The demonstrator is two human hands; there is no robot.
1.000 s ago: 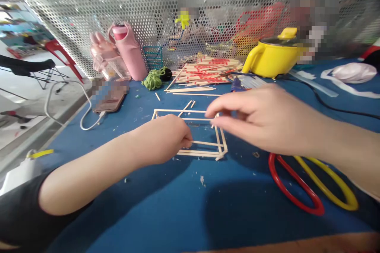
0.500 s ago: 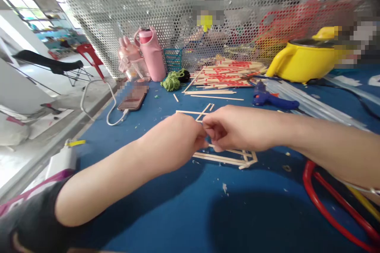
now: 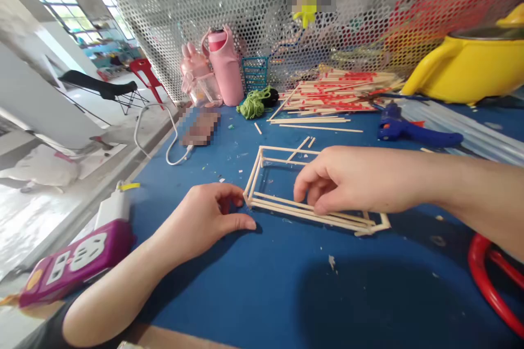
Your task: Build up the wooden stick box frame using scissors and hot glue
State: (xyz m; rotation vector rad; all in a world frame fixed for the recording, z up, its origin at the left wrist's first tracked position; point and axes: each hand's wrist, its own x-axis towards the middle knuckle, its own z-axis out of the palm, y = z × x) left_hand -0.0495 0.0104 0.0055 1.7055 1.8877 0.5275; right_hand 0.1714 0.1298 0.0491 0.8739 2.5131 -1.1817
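Observation:
A rectangular frame of thin wooden sticks [image 3: 286,210] lies on the blue table, its near side made of several sticks running side by side. At its near left corner is my left hand [image 3: 213,210], thumb and fingers spread apart, fingertips beside or just touching the corner. My right hand [image 3: 339,180] reaches over the frame's right half. Its fingers are curled, and thumb and fingertips close around a stick of the near side. The hand covers part of the far and right sides. Two short stick pieces [image 3: 311,142] lie by the far side, one crossing it.
Behind are loose sticks [image 3: 315,120], a pile of red-marked sticks [image 3: 339,90], green yarn [image 3: 252,104], and a pink bottle [image 3: 227,73]. A blue glue gun [image 3: 417,130] and yellow pot [image 3: 470,68] stand right. A phone [image 3: 201,128] and cable lie left; red handles [image 3: 485,278] front right.
My left hand has drawn away from my right hand to the frame's left corner and opened, uncovering the left side. The view has shifted; my right hand stays over the frame.

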